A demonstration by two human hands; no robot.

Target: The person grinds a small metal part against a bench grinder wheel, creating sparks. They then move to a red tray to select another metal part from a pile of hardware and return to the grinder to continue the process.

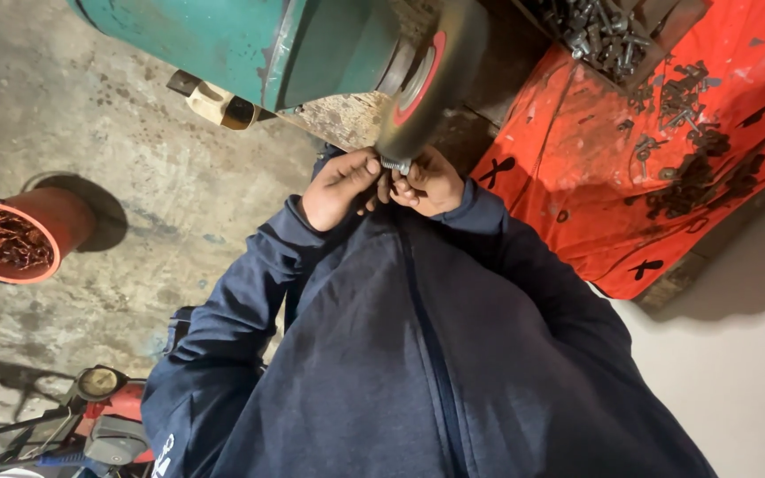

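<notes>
— On the floor at far left, what's there?
— A red bucket (12, 232) of rusty scrap.
— And mid-frame?
— The left hand (340, 188) and right hand (431, 181), each grip clenched on a small bolt (394, 165), pressing it to the wheel (425, 81) of the green grinder (250, 44).
— Right?
— Loose bolts on a red cloth (595, 168).
</notes>
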